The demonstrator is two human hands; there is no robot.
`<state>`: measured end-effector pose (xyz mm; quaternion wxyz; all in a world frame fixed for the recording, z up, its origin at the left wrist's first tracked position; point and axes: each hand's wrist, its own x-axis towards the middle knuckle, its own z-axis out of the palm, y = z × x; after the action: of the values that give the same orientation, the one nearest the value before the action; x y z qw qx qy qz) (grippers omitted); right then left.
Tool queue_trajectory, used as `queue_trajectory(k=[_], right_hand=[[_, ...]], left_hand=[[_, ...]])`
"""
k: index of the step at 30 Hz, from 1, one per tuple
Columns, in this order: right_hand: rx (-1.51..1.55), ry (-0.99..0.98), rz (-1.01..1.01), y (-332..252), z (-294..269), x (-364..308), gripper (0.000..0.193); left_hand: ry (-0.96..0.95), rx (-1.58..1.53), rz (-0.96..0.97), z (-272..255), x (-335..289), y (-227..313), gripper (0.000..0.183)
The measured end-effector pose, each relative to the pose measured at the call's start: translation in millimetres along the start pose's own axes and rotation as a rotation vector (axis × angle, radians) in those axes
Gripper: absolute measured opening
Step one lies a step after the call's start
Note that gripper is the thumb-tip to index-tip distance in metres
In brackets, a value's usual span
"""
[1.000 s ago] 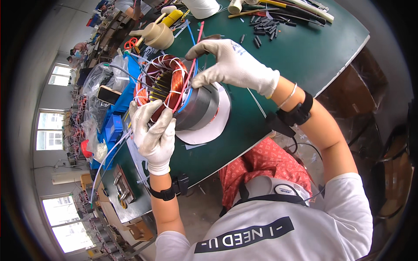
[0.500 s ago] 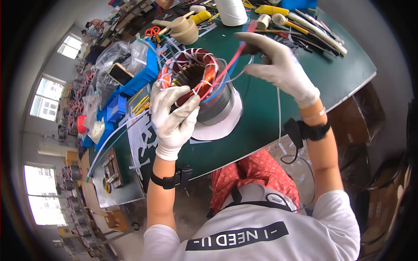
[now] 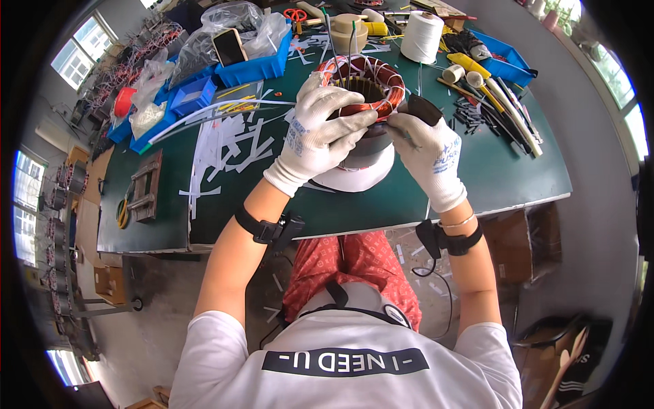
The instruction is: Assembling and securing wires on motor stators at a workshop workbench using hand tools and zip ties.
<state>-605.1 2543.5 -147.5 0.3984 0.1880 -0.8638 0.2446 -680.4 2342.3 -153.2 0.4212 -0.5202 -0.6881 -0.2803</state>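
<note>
A motor stator (image 3: 368,157) stands upright on a white round pad (image 3: 357,180) near the middle of the bench. A ring of copper winding (image 3: 388,80), tied with white cord, tops its grey body. My left hand (image 3: 315,136), in a white glove, is closed on the near left rim of the winding, fingertips pressed to the front. My right hand (image 3: 436,160), also gloved, is beside the winding's right edge with fingers drawn together. A dark, flat, rounded piece (image 3: 424,109) sticks up from its fingers; its kind is unclear. The fingertips are partly hidden.
White paper strips (image 3: 228,146) lie left of the stator. Blue bins (image 3: 269,63) with plastic bags and a phone (image 3: 229,46) are at the back left. A white thread cone (image 3: 422,37) stands behind; mallets (image 3: 475,79) and rods lie right. A wooden frame (image 3: 145,187) is far left.
My right hand has come down and in to the winding's right edge from out at the right, where red and blue leads stretched toward it. My left hand stays at the rim. The view has shifted.
</note>
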Motion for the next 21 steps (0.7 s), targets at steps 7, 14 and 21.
queue_trajectory(k=[7, 14, 21], right_hand=[[-0.264, -0.069, -0.187, 6.3, -0.4, -2.3, 0.013], [-0.248, -0.088, -0.164, -2.0, -0.2, 5.5, 0.013], [-0.175, 0.108, 0.001, 1.5, -40.9, -41.6, 0.020]], left_hand=[[0.032, -0.003, 0.044, 2.9, -6.0, 2.9, 0.035], [0.049, 0.058, 0.021, 3.0, -13.2, -0.2, 0.034], [0.050, 0.126, -0.076, -36.9, -43.3, 52.4, 0.033]])
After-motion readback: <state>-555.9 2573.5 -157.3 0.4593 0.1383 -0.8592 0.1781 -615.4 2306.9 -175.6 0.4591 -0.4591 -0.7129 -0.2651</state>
